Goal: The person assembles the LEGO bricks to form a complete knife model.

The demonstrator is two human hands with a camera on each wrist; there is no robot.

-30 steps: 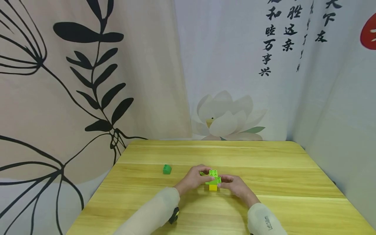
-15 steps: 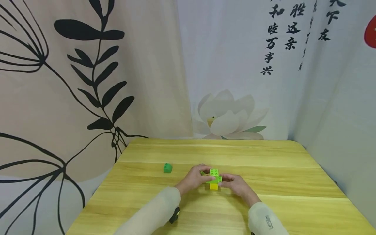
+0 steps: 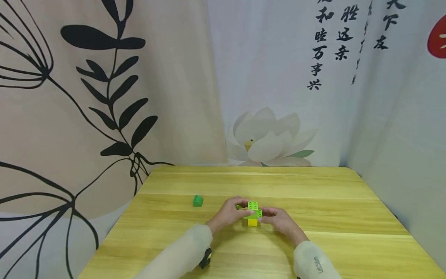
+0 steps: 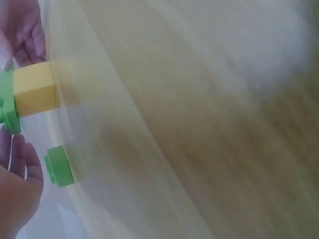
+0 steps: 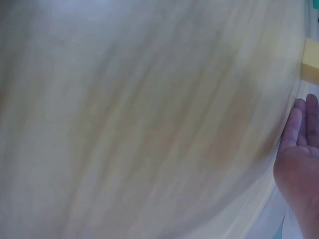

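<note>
Only the viewpoint has shifted, slightly: left hand (image 3: pixel 229 211) and right hand (image 3: pixel 280 222) both pinch the lime-green studded brick (image 3: pixel 259 213) above the yellow brick (image 3: pixel 252 223), so assembly seems merely steadied.

"Where was your head camera?"

"Above the tabletop (image 3: pixel 348 217), facing forward and down; your wrist cameras looked from much nearer, tilted."

"What did those two share?"

"You had the yellow block (image 4: pixel 35 90) at opposite edges."

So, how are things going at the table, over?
Left hand, right hand holding stack. Yellow block lowest. Loose green block off left. Nothing visibly blocking.
</note>
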